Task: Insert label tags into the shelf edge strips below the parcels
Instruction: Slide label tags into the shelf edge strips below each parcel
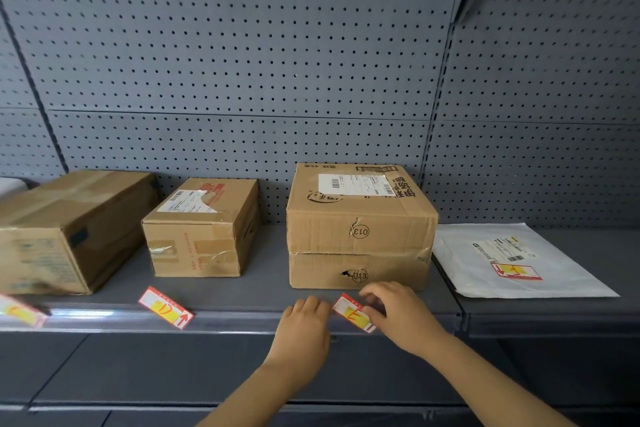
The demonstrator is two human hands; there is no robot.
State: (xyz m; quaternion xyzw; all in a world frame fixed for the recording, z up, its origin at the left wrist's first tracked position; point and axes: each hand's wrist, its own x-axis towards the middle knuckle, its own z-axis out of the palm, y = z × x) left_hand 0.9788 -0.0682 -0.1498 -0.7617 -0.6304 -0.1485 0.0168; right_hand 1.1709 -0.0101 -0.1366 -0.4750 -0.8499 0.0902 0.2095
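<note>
**Tag E at the shelf edge, both hands on it**

I take the stacked pair of boxes marked 013 (pixel 360 229) as my landmark. Directly in front of it, at the front lip of the shelf (pixel 242 288), I see the tag marked E (pixel 353 313), red-bordered with a yellow patch, lying tilted across the lip. My right hand (pixel 398 314) has its grip closed on the tag's right end, fingers curled over the top and the thumb side below. My left hand (pixel 304 321) rests just left of the tag, fingers bent down onto the shelf edge strip (pixel 104 317); its fingertips meet the tag's left end, but I cannot tell whether that grip is pinching the tag or only steadying it.

Left of the landmark stands a smaller carton (pixel 202 229), and in front of that the tag marked D (pixel 166 307) lies tilted at the lip, its red arrow at the right end. Further left is a larger box (pixel 69 229), with a blurred tag (pixel 20 310) in front of it at the frame edge. Right of the landmark, on the neighbouring shelf bay, a white mailer bag (pixel 512 260) lies flat with another red and yellow tag (pixel 517 270) on top of it. Behind everything runs a grey pegboard back panel (pixel 242 62).
</note>
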